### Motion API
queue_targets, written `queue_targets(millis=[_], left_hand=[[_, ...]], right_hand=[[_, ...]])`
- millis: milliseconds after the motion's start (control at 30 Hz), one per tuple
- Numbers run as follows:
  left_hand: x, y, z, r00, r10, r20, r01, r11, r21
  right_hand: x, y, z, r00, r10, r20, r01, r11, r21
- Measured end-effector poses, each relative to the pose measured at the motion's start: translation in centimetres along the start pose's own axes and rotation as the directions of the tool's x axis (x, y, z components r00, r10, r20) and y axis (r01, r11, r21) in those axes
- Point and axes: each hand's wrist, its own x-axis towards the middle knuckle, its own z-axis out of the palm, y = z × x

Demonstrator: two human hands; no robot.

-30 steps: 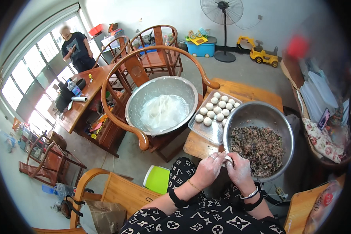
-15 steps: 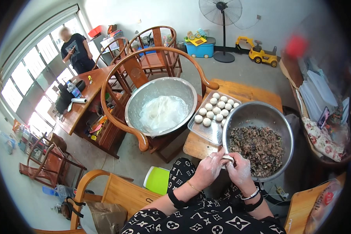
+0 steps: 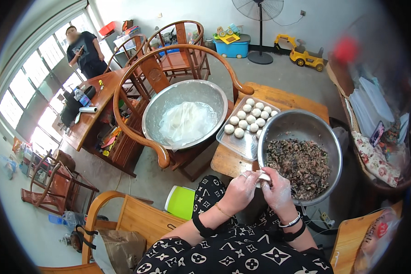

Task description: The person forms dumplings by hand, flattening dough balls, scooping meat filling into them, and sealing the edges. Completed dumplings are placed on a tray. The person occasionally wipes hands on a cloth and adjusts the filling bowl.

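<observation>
Over the near rim of a steel bowl (image 3: 334,141), my left hand (image 3: 240,192) and my right hand (image 3: 277,191) come together. Both are floury, and their fingers pinch a small white piece of dough (image 3: 262,178) between them. Most of the dough is covered by the fingers, so its exact shape cannot be made out. Dark minced filling (image 3: 299,166) covers the bottom of the bowl. Against the bowl's left side sits a clear plastic tray (image 3: 237,147), with several round white dough balls (image 3: 251,119) in its far part.
A large metal basin (image 3: 214,93) holding dough under plastic film (image 3: 187,121) rests on a wooden armchair (image 3: 163,157). The tray and bowl stand on a wooden table (image 3: 283,98). A bright green stool (image 3: 180,201) is at lower left. Another person (image 3: 87,55) stands far left beside a desk.
My fingers have shifted on the dough, and less of it shows now. The view has tilted slightly, so the surroundings sit higher in the picture.
</observation>
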Motion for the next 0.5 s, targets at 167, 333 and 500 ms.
queue_targets(millis=[167,333,500], left_hand=[[0.37,0.32,0.34,0.997,0.036,-0.063,-0.033,0.998,0.048],[0.01,-0.11,0.06,1.0,-0.016,0.0,0.016,0.999,0.038],[-0.08,0.01,-0.02,1.0,-0.011,0.024,0.01,0.998,0.061]], right_hand=[[-0.09,0.58,0.01,0.999,-0.012,0.053,0.015,0.998,-0.06],[-0.04,0.25,-0.05,1.0,0.015,-0.001,-0.015,0.999,0.028],[-0.27,0.53,-0.1,0.998,-0.028,0.05,0.029,0.999,-0.023]])
